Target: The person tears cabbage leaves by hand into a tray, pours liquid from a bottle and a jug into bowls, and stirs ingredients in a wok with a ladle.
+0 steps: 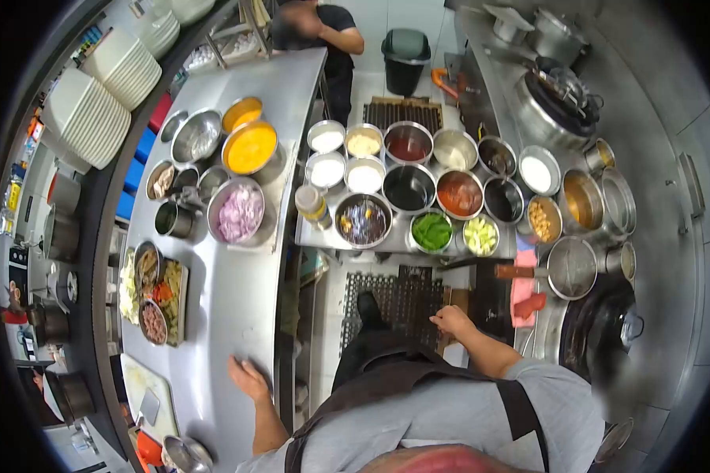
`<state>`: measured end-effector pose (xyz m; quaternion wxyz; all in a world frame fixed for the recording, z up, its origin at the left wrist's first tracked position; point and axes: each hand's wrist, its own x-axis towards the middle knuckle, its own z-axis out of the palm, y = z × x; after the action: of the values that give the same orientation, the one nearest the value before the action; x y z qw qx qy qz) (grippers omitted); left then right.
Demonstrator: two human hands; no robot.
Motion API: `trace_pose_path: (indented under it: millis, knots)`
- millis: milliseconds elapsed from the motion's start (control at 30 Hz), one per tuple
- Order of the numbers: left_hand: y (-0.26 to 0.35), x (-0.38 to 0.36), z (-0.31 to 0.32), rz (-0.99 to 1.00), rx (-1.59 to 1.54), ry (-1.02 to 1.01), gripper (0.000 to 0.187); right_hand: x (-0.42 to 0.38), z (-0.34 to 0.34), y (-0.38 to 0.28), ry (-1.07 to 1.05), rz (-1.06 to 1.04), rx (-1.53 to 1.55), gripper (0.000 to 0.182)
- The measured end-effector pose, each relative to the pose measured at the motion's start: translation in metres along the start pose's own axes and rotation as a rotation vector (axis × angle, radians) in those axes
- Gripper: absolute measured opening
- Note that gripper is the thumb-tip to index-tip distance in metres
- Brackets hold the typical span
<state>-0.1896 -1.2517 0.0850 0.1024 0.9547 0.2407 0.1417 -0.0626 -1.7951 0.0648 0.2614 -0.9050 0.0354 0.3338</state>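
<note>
My left hand (249,378) rests at the edge of the steel table (221,307), fingers apart, holding nothing. My right hand (452,322) hangs over the floor, its fingers curled together; whether anything small is between them is hidden. Nearest to the left hand on the table are a tray (183,303) with chopped food and a bowl of pink meat (153,322). A white cutting board (138,394) with a flat metal blade (150,407) lies further left. Beyond the right hand stand bowls of green leaves (431,232) and pale green pieces (480,236).
Steel bowls of sauces and powders line the counter (323,235) ahead. A wood-handled strainer (571,268), pink cloth (523,288) and black wok (599,323) are at right. Stacked white plates (87,118) fill the left shelf. A person (335,39) stands at the far end.
</note>
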Motion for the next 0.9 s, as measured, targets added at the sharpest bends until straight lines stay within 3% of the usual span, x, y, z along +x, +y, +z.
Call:
trace_pose_path:
  millis: [33,100,167,333,433,500,633,700,767,900]
  knots:
    - [0.013,0.013,0.009,-0.122,-0.173,0.094,0.046,0.002,-0.026,-0.010,-0.058,0.091,0.113,0.031]
    - [0.037,0.029,0.017,-0.369,-0.497,0.260,0.045,0.014,-0.057,-0.006,0.084,0.061,0.387,0.038]
    - [0.099,0.063,0.013,-0.282,-0.632,0.223,0.040,0.013,-0.102,-0.017,0.278,0.067,0.483,0.037]
    - [0.269,0.142,0.003,0.059,-1.074,-0.010,0.023,0.038,-0.194,0.030,0.713,-0.083,0.332,0.033]
    - [0.335,0.158,0.003,0.093,-1.135,-0.155,0.021,0.052,-0.254,0.049,0.891,-0.093,0.276,0.029]
    - [0.369,0.157,0.011,0.155,-1.171,-0.150,0.021,0.060,-0.295,0.050,0.991,-0.089,0.017,0.027]
    - [0.427,0.135,0.028,0.086,-1.154,-0.329,0.018,0.119,-0.330,0.093,0.968,-0.026,-0.146,0.029]
    - [0.451,0.124,0.032,0.175,-1.013,-0.415,0.018,0.140,-0.334,0.102,0.918,0.024,-0.185,0.029]
    - [0.472,0.120,0.035,0.225,-1.005,-0.505,0.019,0.159,-0.345,0.105,0.665,0.164,-0.291,0.028]
    - [0.507,0.121,0.042,0.239,-0.958,-0.492,0.018,0.169,-0.349,0.104,0.586,0.199,-0.273,0.029]
